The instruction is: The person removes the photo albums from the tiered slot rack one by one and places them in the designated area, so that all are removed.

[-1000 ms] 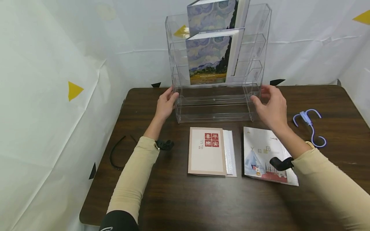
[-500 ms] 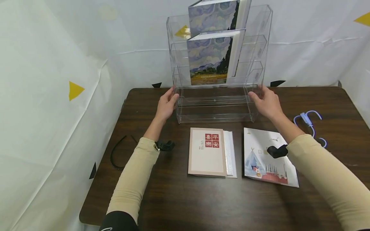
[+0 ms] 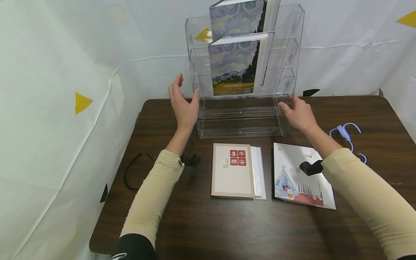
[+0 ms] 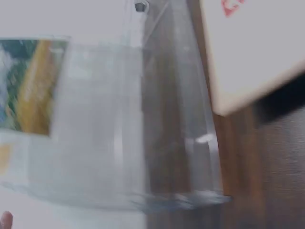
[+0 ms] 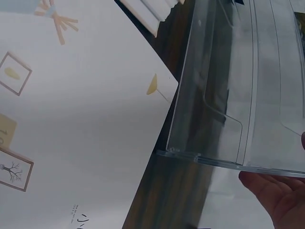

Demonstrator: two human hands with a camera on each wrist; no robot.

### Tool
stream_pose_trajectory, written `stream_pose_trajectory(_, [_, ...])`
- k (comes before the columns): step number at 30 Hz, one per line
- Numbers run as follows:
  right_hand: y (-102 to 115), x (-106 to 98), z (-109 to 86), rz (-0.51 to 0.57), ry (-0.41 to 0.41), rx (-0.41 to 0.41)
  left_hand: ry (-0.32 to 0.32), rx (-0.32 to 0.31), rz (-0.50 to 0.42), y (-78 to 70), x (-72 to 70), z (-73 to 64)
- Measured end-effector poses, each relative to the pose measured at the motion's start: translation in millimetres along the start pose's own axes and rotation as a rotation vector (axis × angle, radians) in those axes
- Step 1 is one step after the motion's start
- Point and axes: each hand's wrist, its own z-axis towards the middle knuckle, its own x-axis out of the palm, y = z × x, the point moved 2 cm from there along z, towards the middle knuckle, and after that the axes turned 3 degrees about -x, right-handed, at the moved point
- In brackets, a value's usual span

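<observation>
A clear acrylic tiered rack [image 3: 240, 133] stands at the back of the table. Two photo albums with a painted landscape cover, an upper one [image 3: 237, 20] and a lower one [image 3: 232, 66], are upright in its higher tiers. My right hand [image 3: 300, 115] grips the rack's right side wall, thumb on the inner face and fingers outside. Beside the left side wall, my left hand [image 3: 184, 108] is raised with its fingers spread, holding nothing. In the left wrist view only a fingertip [image 4: 6, 220] shows, apart from the rack's blurred side.
Front of the rack, a beige album [image 3: 232, 184] with red characters lies over a white one [image 3: 258, 173]. To its right lies a white album [image 3: 300, 180] with a tent picture. A blue hook stand [image 3: 345, 133] and a black cord [image 3: 127, 177] lie at the sides.
My left hand has let go of the rack's left side and moved up and slightly left, fingers spreading. My right hand first shifted inward onto the right wall, then stayed. The rack looks unmoved.
</observation>
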Motion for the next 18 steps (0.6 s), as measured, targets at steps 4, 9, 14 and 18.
stream_pose_trajectory(4, [0.3, 0.3, 1.3, -0.016, 0.013, 0.012, 0.11, 0.079, -0.008, -24.4, 18.8, 15.3])
stream_pose_trajectory(9, [1.8, 2.2, 2.8, -0.02, 0.017, 0.0, 0.286, -0.029, 0.004, -39.5, 37.9, 30.6])
stream_pose_trajectory(14, [4.4, 3.6, 2.3, -0.008, 0.008, -0.011, 0.308, -0.104, 0.009, -45.1, 48.9, 41.1])
stream_pose_trajectory(18, [6.6, 5.1, 1.6, -0.016, 0.008, -0.011, 0.291, -0.139, -0.02, -46.1, 54.3, 43.2])
